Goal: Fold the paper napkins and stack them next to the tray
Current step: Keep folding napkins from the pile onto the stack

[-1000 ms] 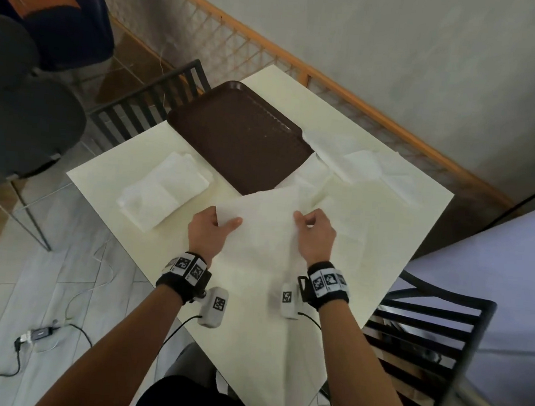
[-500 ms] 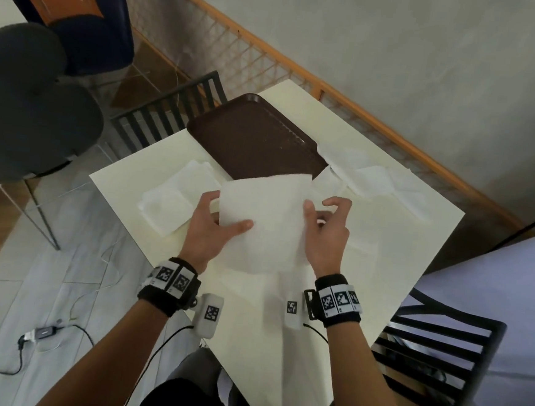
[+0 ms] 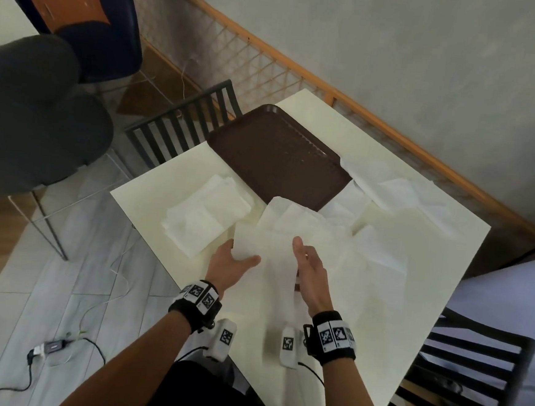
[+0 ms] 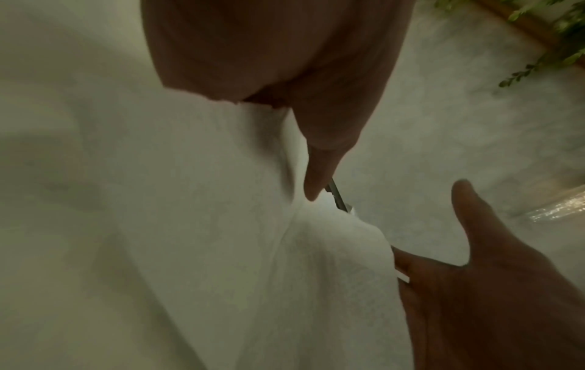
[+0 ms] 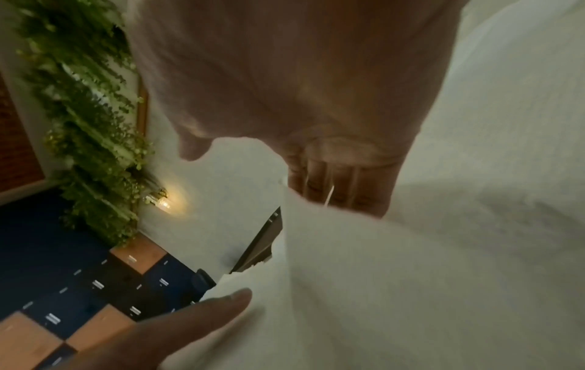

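On the cream table (image 3: 151, 193), a white paper napkin (image 3: 272, 245) lies partly folded in front of me. My left hand (image 3: 239, 260) pinches its left edge, thumb on top and fingers beneath. My right hand (image 3: 306, 263) stands open on edge against the napkin's right side, thumb up. In the left wrist view the napkin (image 4: 205, 225) runs from under the left hand (image 4: 316, 162) to the open right hand (image 4: 475, 275). Several folded napkins form a stack (image 3: 207, 217) left of the brown tray (image 3: 279, 159). Loose unfolded napkins (image 3: 398, 194) lie to the tray's right.
A black slatted chair (image 3: 182, 132) stands at the table's far left side and another (image 3: 471, 363) at the near right. A grey padded chair (image 3: 36, 114) is further left. Cables and a plug (image 3: 53, 346) lie on the floor.
The big open sheet was folded over on itself. My right hand has let go of its pinch and opened flat beside the napkin. My left hand still holds the edge.
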